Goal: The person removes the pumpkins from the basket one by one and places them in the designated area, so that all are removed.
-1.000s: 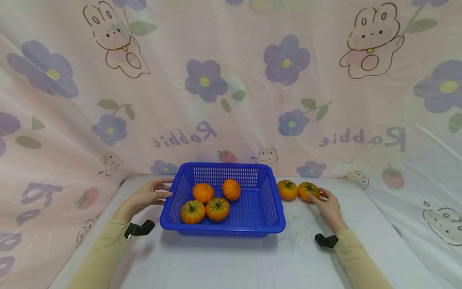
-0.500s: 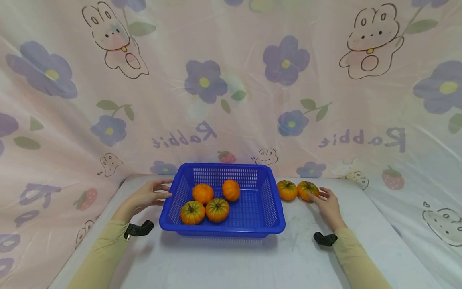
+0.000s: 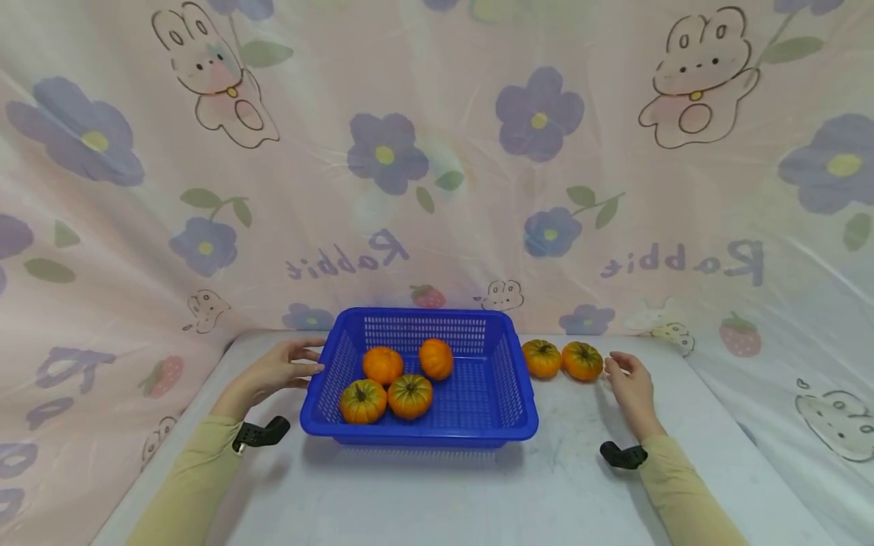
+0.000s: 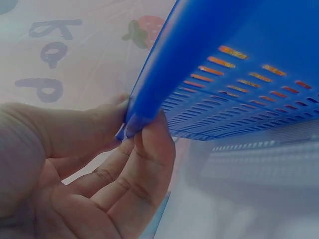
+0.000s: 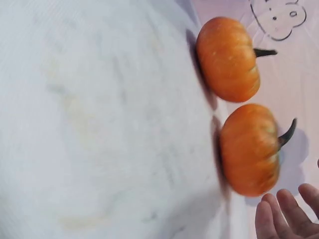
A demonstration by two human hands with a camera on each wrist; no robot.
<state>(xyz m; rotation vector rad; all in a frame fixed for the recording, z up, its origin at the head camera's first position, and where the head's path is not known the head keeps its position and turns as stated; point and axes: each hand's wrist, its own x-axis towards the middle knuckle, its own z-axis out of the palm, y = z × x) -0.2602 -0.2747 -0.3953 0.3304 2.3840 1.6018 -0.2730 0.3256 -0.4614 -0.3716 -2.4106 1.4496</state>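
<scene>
A blue plastic basket (image 3: 419,434) with slotted walls holds several small orange pumpkins, among them a green-topped pumpkin (image 3: 410,396) near the front and a plain orange pumpkin (image 3: 436,359) farther back. My left hand (image 3: 278,371) pinches the basket's left rim between thumb and fingers, as the left wrist view shows up close. To the right of the basket, two green-topped pumpkins stand side by side on the table: a left one (image 3: 542,359) and a right one (image 3: 583,362). My right hand (image 3: 630,385) is just right of the latter, apart from it, fingers loosely bent and holding nothing.
A white table (image 3: 437,500) bears everything. Behind it and along the sides hangs a pink cloth (image 3: 464,205) printed with rabbits and flowers. The basket's right wall is close to the left loose pumpkin.
My right hand has let go of the right loose pumpkin and drawn a little to the right. The left hand and the basket stay in place.
</scene>
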